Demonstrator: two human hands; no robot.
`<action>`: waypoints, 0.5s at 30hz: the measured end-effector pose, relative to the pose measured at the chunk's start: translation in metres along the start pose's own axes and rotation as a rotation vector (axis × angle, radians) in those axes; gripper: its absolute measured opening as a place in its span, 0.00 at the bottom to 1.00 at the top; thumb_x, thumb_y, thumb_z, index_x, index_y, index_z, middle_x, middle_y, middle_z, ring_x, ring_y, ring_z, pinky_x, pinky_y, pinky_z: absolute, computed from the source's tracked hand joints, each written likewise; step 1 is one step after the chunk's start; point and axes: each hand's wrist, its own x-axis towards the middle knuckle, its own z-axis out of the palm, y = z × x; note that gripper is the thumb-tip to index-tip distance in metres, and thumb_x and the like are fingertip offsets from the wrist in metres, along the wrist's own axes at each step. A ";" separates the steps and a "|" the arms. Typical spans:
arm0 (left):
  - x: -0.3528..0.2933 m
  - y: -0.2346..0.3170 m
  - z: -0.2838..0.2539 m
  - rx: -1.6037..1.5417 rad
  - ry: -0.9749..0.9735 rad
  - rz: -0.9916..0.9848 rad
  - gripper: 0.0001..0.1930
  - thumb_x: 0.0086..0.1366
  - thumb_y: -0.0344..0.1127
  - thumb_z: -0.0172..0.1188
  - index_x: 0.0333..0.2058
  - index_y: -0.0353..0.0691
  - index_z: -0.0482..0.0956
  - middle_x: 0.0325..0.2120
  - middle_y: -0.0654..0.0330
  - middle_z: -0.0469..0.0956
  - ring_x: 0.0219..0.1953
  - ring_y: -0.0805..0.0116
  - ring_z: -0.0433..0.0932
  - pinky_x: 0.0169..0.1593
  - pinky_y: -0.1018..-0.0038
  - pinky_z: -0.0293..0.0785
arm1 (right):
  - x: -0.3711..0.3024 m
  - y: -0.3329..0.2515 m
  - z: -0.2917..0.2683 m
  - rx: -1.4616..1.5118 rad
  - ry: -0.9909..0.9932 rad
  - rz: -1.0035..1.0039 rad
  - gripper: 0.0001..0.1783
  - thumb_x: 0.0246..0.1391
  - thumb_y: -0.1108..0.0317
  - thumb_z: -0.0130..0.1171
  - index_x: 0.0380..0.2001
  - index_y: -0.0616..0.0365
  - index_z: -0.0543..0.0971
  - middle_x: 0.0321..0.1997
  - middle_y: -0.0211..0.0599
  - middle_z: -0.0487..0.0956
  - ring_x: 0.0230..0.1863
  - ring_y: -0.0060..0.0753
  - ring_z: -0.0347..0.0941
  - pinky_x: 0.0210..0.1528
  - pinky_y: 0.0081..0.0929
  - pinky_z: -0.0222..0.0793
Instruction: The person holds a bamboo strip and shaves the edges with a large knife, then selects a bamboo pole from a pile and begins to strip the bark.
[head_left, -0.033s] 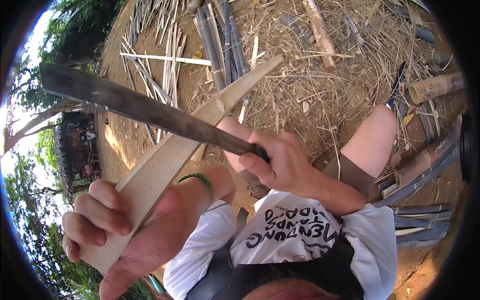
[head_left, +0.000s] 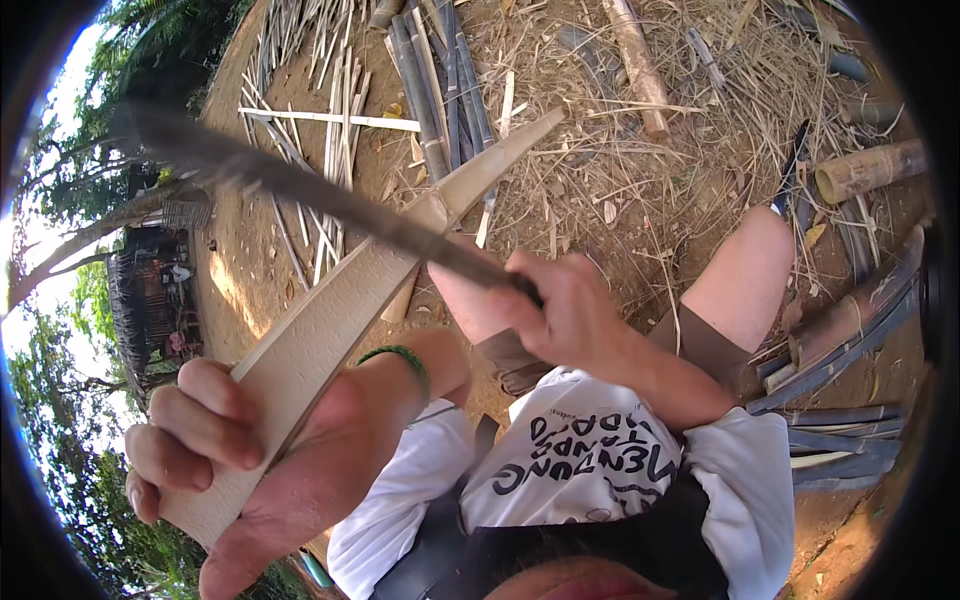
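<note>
My left hand (head_left: 235,455) grips the broad near end of a pale split bamboo piece (head_left: 325,315), fingers curled over one edge and thumb along the other. The piece slants up and away to the right, narrowing past a node to a thin far end. In my right hand (head_left: 575,315) is the dark handle of a machete, closed in my fist. The machete blade (head_left: 330,200) points to the upper left and crosses over the bamboo just below the node. Its outer end is smeared by motion. Whether blade and bamboo touch, I cannot tell.
My bent knees (head_left: 755,260) frame the ground ahead, which is strewn with straw-like shavings (head_left: 640,190). Pale strips (head_left: 345,150) and dark bamboo lengths (head_left: 420,95) lie beyond. A cut bamboo tube (head_left: 870,172) and stacked split bamboo (head_left: 845,445) lie at the right.
The machete blade has shifted up and to the right across the bamboo, and its tip is now blurred. My right hand has moved slightly; my left hand and the bamboo stay in place.
</note>
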 end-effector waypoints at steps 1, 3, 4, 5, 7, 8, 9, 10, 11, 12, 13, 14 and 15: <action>-0.001 0.000 -0.003 0.029 -0.016 0.008 0.33 0.63 0.67 0.56 0.37 0.35 0.71 0.24 0.63 0.62 0.21 0.74 0.57 0.27 0.77 0.55 | -0.004 0.019 0.000 0.013 -0.004 0.107 0.23 0.60 0.50 0.58 0.25 0.61 0.75 0.11 0.45 0.68 0.16 0.53 0.71 0.20 0.40 0.63; 0.003 -0.003 -0.008 0.067 -0.067 -0.031 0.33 0.63 0.68 0.54 0.36 0.36 0.70 0.24 0.64 0.62 0.21 0.75 0.58 0.27 0.78 0.54 | -0.001 0.014 -0.006 0.004 -0.025 0.209 0.23 0.60 0.49 0.57 0.25 0.61 0.75 0.12 0.46 0.69 0.16 0.54 0.70 0.21 0.41 0.64; 0.001 -0.001 -0.006 0.067 -0.037 -0.015 0.33 0.63 0.68 0.54 0.35 0.36 0.70 0.24 0.64 0.62 0.21 0.75 0.58 0.26 0.78 0.54 | -0.003 0.006 -0.010 -0.009 -0.026 0.158 0.24 0.61 0.49 0.56 0.25 0.61 0.75 0.12 0.46 0.69 0.16 0.54 0.70 0.21 0.42 0.63; -0.002 0.000 0.001 0.072 -0.004 -0.004 0.33 0.63 0.69 0.54 0.34 0.37 0.70 0.23 0.64 0.62 0.20 0.75 0.58 0.26 0.78 0.54 | -0.005 -0.007 -0.013 -0.022 -0.032 0.112 0.24 0.61 0.49 0.55 0.24 0.61 0.75 0.12 0.46 0.69 0.16 0.55 0.70 0.21 0.43 0.63; -0.006 -0.002 0.004 -0.030 0.024 0.013 0.32 0.63 0.68 0.54 0.33 0.38 0.68 0.24 0.64 0.63 0.20 0.74 0.58 0.26 0.78 0.53 | -0.008 -0.006 -0.009 -0.098 0.016 -0.023 0.26 0.63 0.49 0.53 0.22 0.61 0.76 0.12 0.47 0.70 0.15 0.50 0.70 0.22 0.44 0.63; -0.005 0.000 -0.001 0.047 -0.037 0.018 0.31 0.63 0.67 0.55 0.34 0.38 0.68 0.25 0.63 0.64 0.20 0.74 0.58 0.26 0.78 0.54 | -0.011 0.012 -0.004 -0.102 0.042 0.097 0.26 0.63 0.49 0.53 0.21 0.61 0.76 0.12 0.46 0.70 0.14 0.47 0.69 0.22 0.43 0.63; -0.002 0.003 -0.010 0.120 -0.100 0.030 0.31 0.63 0.66 0.56 0.35 0.37 0.69 0.25 0.63 0.64 0.21 0.74 0.59 0.27 0.78 0.55 | -0.010 0.039 -0.002 -0.106 0.070 0.209 0.26 0.63 0.49 0.53 0.21 0.61 0.76 0.12 0.46 0.71 0.14 0.45 0.69 0.22 0.43 0.63; 0.000 0.007 -0.015 0.202 -0.158 0.050 0.31 0.63 0.66 0.56 0.36 0.36 0.69 0.26 0.63 0.64 0.22 0.73 0.60 0.28 0.78 0.55 | -0.007 0.061 -0.005 -0.110 0.088 0.316 0.26 0.63 0.49 0.53 0.21 0.61 0.76 0.12 0.45 0.71 0.14 0.43 0.69 0.22 0.43 0.63; -0.004 0.008 -0.010 0.099 -0.145 0.023 0.31 0.64 0.65 0.56 0.37 0.36 0.69 0.26 0.63 0.64 0.22 0.73 0.59 0.28 0.77 0.55 | -0.004 0.077 -0.016 -0.124 0.044 0.440 0.27 0.63 0.49 0.53 0.21 0.62 0.76 0.12 0.45 0.72 0.14 0.41 0.69 0.22 0.42 0.63; -0.009 0.008 -0.003 -0.007 -0.134 -0.004 0.31 0.64 0.65 0.57 0.37 0.36 0.69 0.26 0.63 0.64 0.22 0.73 0.59 0.28 0.77 0.56 | 0.001 0.089 -0.028 -0.135 0.005 0.563 0.27 0.63 0.49 0.52 0.21 0.62 0.77 0.13 0.46 0.72 0.14 0.40 0.69 0.22 0.41 0.63; -0.011 0.007 0.003 -0.113 -0.125 -0.030 0.31 0.64 0.65 0.57 0.37 0.36 0.69 0.26 0.63 0.64 0.22 0.73 0.59 0.29 0.77 0.56 | 0.003 0.096 -0.036 -0.144 -0.035 0.686 0.27 0.63 0.49 0.52 0.21 0.63 0.77 0.13 0.46 0.73 0.14 0.38 0.69 0.22 0.40 0.63; -0.010 0.001 0.002 -0.062 -0.101 0.008 0.31 0.64 0.65 0.57 0.37 0.36 0.69 0.26 0.63 0.64 0.22 0.73 0.59 0.29 0.77 0.56 | 0.008 0.089 -0.034 -0.115 -0.002 0.506 0.28 0.63 0.48 0.52 0.20 0.63 0.77 0.12 0.45 0.72 0.14 0.38 0.69 0.21 0.40 0.63; -0.014 -0.007 -0.005 -0.017 -0.059 0.010 0.31 0.64 0.64 0.56 0.37 0.36 0.69 0.26 0.63 0.64 0.22 0.73 0.59 0.29 0.77 0.56 | 0.002 0.073 -0.023 -0.098 0.035 0.364 0.30 0.64 0.47 0.51 0.20 0.62 0.77 0.12 0.44 0.72 0.14 0.38 0.69 0.21 0.39 0.63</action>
